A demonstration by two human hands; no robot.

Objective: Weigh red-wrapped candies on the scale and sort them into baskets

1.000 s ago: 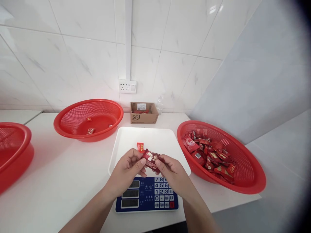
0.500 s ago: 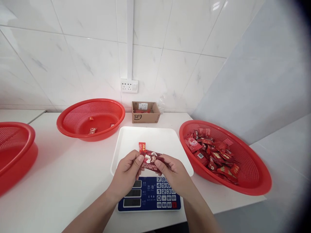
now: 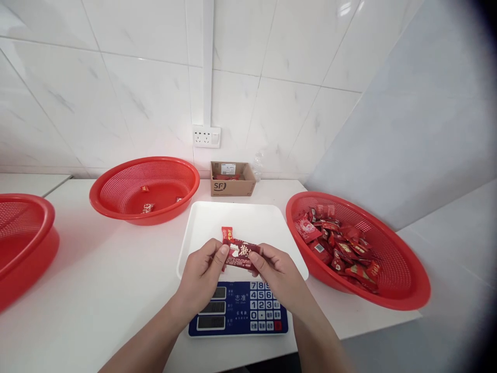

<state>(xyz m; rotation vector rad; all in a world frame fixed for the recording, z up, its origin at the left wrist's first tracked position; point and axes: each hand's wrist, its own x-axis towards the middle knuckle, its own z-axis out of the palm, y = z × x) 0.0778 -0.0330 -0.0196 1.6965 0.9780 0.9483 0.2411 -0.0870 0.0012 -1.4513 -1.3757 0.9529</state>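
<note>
Both my hands pinch one dark red snack packet (image 3: 243,253) with white lettering, held level just above the white weighing tray (image 3: 248,220). My left hand (image 3: 202,277) grips its left end between thumb and fingers. My right hand (image 3: 275,277) grips its right end the same way. A smaller bright red packet (image 3: 226,233) lies on the tray just behind the held one. The tray rests on a blue electronic scale (image 3: 237,308) whose keypad and displays show below my hands.
A red mesh basket (image 3: 404,280) on the right holds several red packets. Another red basket (image 3: 116,204) at the back left holds a few packets. A third red basket (image 3: 23,243) sits at the far left edge. A small cardboard box (image 3: 232,180) stands against the tiled wall under a socket (image 3: 206,137).
The packet has been turned a little more level between my fingers. My hands stay in the same spot; the view has shifted slightly.
</note>
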